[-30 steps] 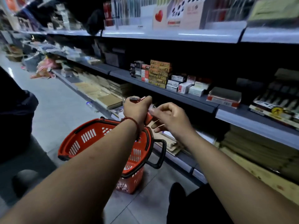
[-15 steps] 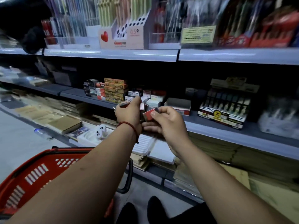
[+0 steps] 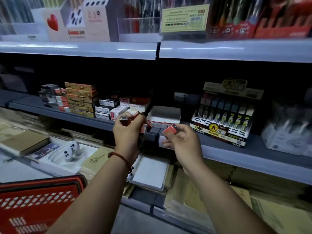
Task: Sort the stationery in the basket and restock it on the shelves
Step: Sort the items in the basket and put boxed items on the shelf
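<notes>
Head view: the left hand (image 3: 128, 134) grips a clutch of small red boxes (image 3: 128, 121), seemingly as ready stock. The right hand (image 3: 183, 142) pinches a single red box (image 3: 170, 129), probably for the open white carton (image 3: 166, 114) at twelve o'clock. The basket (image 3: 38, 200) waits at seven o'clock.

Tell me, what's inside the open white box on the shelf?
Only bare white inner walls show in the open white box. Its front wall hides the bottom, so anything lying low inside cannot be seen. The left hand, gripping small red boxes, covers its front left corner.
</notes>
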The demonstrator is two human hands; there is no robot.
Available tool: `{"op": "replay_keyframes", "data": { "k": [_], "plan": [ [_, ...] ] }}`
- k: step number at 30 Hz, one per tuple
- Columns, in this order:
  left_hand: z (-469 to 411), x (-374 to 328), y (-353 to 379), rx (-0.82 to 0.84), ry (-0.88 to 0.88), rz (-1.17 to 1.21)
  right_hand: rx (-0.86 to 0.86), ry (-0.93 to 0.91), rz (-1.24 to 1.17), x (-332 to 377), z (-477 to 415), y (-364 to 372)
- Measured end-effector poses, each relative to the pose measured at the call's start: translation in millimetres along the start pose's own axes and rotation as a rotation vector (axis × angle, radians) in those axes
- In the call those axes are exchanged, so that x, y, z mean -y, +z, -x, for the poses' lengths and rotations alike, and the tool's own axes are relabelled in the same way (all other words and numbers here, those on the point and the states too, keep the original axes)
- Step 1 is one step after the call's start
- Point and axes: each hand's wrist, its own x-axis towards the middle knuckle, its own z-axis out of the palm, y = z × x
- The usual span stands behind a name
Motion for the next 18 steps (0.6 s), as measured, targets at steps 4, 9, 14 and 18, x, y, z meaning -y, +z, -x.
{"op": "replay_keyframes", "data": {
  "k": [4, 9, 14, 18],
  "plan": [
    [-21.5, 17.8, 3.0, 0.064, 0.001, -0.076, -0.032, -0.067, 0.124, -14.2, -33.4, 3.9],
    [-43.7, 23.7, 15.6, 0.058, -0.035, -0.018, -0.020, -0.155, 0.303, -21.2, -68.2, 15.8],
    [-53.0, 27.4, 14.0, 0.075, -0.075, 0.053, 0.005, -0.132, 0.514, -24.4, -89.9, 19.7],
    [-53.4, 31.5, 3.1, 0.051, -0.154, 0.186, 0.045, -0.071, 0.580, -28.1, -96.7, 20.2]
  ]
}}
